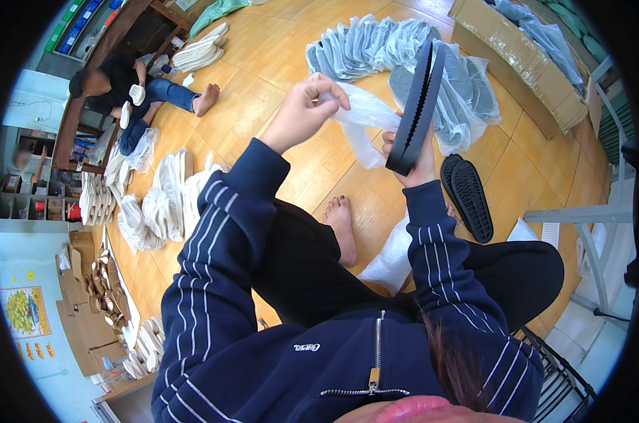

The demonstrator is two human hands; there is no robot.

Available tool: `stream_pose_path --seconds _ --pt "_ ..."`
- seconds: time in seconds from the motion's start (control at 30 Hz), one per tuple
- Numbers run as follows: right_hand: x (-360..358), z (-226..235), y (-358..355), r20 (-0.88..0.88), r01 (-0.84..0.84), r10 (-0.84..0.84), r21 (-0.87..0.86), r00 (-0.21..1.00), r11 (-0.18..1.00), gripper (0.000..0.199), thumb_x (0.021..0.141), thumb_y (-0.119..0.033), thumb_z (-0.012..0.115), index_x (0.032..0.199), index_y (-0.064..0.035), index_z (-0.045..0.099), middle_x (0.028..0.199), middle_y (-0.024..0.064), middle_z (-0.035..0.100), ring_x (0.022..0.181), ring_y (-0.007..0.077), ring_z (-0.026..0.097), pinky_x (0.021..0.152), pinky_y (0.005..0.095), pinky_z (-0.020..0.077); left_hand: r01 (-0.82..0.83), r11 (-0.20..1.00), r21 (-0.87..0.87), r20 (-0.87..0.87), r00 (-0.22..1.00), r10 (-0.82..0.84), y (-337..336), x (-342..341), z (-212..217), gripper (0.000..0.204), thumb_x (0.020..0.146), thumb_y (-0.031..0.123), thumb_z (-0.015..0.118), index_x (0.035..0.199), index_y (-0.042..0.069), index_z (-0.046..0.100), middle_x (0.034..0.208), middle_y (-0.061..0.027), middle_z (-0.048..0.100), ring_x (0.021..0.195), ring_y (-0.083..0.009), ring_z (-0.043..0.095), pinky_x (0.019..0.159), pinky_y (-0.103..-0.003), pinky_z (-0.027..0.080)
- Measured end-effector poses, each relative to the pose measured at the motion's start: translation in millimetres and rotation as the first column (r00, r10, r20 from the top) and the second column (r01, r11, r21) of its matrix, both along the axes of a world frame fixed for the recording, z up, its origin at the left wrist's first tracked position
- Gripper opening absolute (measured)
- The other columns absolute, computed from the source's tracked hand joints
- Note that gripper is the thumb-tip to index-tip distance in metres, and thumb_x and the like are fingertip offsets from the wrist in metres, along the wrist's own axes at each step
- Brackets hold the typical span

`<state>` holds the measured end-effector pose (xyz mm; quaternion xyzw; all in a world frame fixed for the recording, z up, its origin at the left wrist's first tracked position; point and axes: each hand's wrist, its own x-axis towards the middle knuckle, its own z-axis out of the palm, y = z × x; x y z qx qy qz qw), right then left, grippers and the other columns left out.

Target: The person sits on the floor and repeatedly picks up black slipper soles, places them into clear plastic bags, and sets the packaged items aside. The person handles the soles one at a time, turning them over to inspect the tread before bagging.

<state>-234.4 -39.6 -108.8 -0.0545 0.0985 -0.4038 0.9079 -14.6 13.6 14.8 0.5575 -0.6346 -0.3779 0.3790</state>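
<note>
My right hand (423, 163) grips a pair of black shoe soles (419, 106), pressed together and standing on edge, with toothed edges along their seam. Between my hands hangs a thin, clear plastic bag (361, 120). The raised left hand (306, 111) pinches one end of this bag, fingers curled. Its other end reaches the fingers of the right hand, partly hidden behind the soles. To the right on the floor lie more black soles (471, 201), one overlapping another. White plastic bags (391, 259) lie in a heap between my legs.
A curved row of bagged dark soles (376, 48) lies ahead, beside a long cardboard box (520, 63). White soles in bags (168, 197) stand at left. Another person (115, 92) sits at the far left holding white soles. A metal frame (580, 215) stands at right.
</note>
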Motion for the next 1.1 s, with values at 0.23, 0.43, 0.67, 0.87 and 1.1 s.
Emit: stream_pose_path --seconds 0.23,0.43,0.67,0.87,1.1 --pt "3 28 5 -0.413 0.168 -0.296 -0.318 0.862 0.933 0.046 0.098 -0.043 0.056 0.124 -0.0043 0.054 0.113 0.0057 0.064 0.099 0.0140 0.063 0.088 0.0292 0.0501 -0.216 0.976 0.019 0.349 0.916 0.196 4 6 -17 0.037 0.088 0.009 0.057 0.124 0.002 0.061 0.118 -0.0164 0.062 0.091 -0.0253 0.063 0.082 -0.034 0.050" --pt "-2 42 4 -0.505 -0.042 -0.702 -0.825 0.502 0.564 0.049 0.085 -0.032 0.077 0.111 0.0044 0.057 0.095 0.0099 0.068 0.081 0.0146 0.065 0.075 0.0301 0.0515 -0.389 0.921 0.001 0.343 0.866 0.365 0 20 -24 0.048 0.086 0.015 0.061 0.130 0.000 0.055 0.122 -0.0183 0.061 0.100 -0.0305 0.063 0.088 -0.035 0.050" --pt "-4 69 27 -0.534 -0.546 -0.818 -0.760 0.214 0.353 0.044 0.079 -0.037 0.076 0.103 -0.0048 0.059 0.080 0.0172 0.068 0.076 0.0372 0.067 0.065 0.0438 0.0508 -0.534 0.788 -0.307 0.128 0.797 0.590 -8 30 -28 0.044 0.080 0.006 0.058 0.124 -0.001 0.058 0.122 -0.0187 0.061 0.111 -0.0325 0.061 0.095 -0.035 0.047" --pt "1 61 30 -0.578 -0.637 -0.791 -0.690 0.200 0.343 0.065 0.077 -0.040 0.076 0.124 -0.0002 0.054 0.085 0.0221 0.068 0.080 0.0377 0.067 0.068 0.0431 0.0515 0.077 0.915 -0.396 0.422 0.900 0.107 6 -11 -5 0.054 0.075 -0.002 0.056 0.128 0.005 0.057 0.125 -0.0117 0.059 0.107 -0.0256 0.062 0.087 -0.032 0.050" --pt "-2 28 11 -0.628 -0.321 -0.661 -0.778 0.411 0.540 0.089 0.080 -0.030 0.078 0.146 0.0072 0.030 0.095 0.0206 0.069 0.084 0.0233 0.069 0.074 0.0338 0.0534 0.183 0.916 -0.356 0.560 0.827 0.052 19 -64 6 0.067 0.069 -0.005 0.057 0.133 0.016 0.053 0.131 -0.0134 0.051 0.099 -0.0340 0.062 0.081 -0.040 0.052"
